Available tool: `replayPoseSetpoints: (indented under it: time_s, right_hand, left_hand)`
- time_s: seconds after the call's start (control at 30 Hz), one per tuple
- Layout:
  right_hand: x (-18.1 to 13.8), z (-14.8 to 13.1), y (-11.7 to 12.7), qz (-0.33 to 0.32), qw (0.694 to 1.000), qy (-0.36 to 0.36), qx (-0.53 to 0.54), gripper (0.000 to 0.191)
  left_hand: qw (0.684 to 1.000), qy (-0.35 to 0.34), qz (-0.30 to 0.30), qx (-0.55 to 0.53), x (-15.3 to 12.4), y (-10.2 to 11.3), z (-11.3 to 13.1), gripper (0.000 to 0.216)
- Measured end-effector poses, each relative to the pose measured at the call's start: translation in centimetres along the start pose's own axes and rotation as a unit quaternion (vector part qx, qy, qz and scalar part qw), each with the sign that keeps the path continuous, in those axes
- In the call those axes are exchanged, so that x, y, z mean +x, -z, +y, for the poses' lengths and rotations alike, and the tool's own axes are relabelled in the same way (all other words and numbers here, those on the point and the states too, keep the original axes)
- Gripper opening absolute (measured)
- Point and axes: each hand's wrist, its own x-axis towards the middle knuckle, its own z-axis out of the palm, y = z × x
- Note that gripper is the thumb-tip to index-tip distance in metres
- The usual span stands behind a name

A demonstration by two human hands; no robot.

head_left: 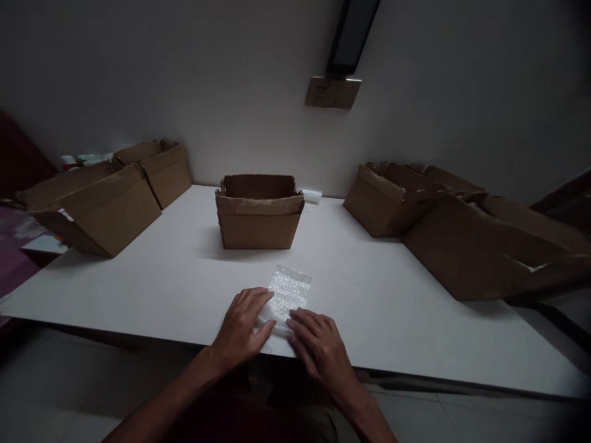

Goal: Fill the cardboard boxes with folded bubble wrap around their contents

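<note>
A clear bubble wrap pouch [290, 288] lies flat on the white table near its front edge. Along the pouch's left side rests my left hand [242, 323], fingers stretched out and thumb apart, touching the pouch's edge. My right hand [321, 344] lies over the lower right corner with its fingers extended and resting on the plastic. Neither hand is closed around the pouch. The fingers cover parts of the pouch's lower edge, and whether anything is inside it I cannot tell.
An open cardboard box [261, 231] stands beyond the pouch, with a clear plastic roll [312, 196] behind it. More boxes line the left [115, 209] and right [484, 246] of the white table [184, 289]. A socket plate [333, 93] is on the wall.
</note>
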Motion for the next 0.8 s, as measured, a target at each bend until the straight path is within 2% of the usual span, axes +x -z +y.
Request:
replayPoseSetpoints:
  time_s: [0.07,0.13,0.23,0.3,0.4,0.47,0.53,0.6,0.67,0.73,0.8]
  right_hand:
    - [0.4,0.1,-0.1,0.021,0.999,-0.01,0.03,0.024]
    - [0.5,0.0,-0.1,0.02,0.996,-0.045,0.076,0.023]
    - [0.4,-0.3,0.3,0.0,0.986,-0.108,0.127,0.023]
    - [0.0,-0.5,0.6,0.029,0.987,-0.119,0.103,0.024]
    - [-0.5,-0.7,1.2,0.099,0.992,-0.074,0.002,0.03]
    - [-0.4,-0.9,1.4,0.079,0.996,-0.029,-0.043,0.035]
    - [0.2,-1.0,1.2,0.028,0.998,-0.002,-0.061,0.035]
    - [0.8,-0.9,0.7,0.004,0.998,0.001,-0.064,0.03]
    - [1.3,-0.7,0.0,0.017,0.999,-0.015,-0.046,0.025]
    - [1.3,-0.4,-0.4,0.037,0.999,-0.034,-0.001,0.023]
    - [1.1,-0.3,-0.6,0.041,0.995,-0.064,0.06,0.023]
  left_hand:
    - [0.999,-0.045,-0.02,-0.01,-0.9,0.9,0.1,0.047]
    - [0.997,-0.058,-0.044,-0.024,-1.5,1.5,0.3,0.043]
    - [0.998,0.002,-0.047,-0.044,-1.6,1.4,0.5,0.034]
    - [0.997,0.05,-0.047,-0.046,-1.2,1.1,0.6,0.033]
    - [0.993,0.094,-0.057,-0.047,0.0,0.4,0.3,0.036]
    - [0.991,0.114,-0.061,-0.042,0.8,0.0,0.0,0.039]
    - [0.99,0.123,-0.056,-0.03,1.4,-0.4,-0.2,0.04]
    - [0.993,0.11,-0.033,-0.019,1.6,-0.4,-0.2,0.039]
    - [0.997,0.075,-0.009,-0.02,1.2,0.0,-0.1,0.042]
    - [0.998,0.039,-0.007,-0.043,0.4,0.5,0.1,0.044]
    - [0.996,0.043,-0.011,-0.076,-0.5,1.0,0.4,0.044]
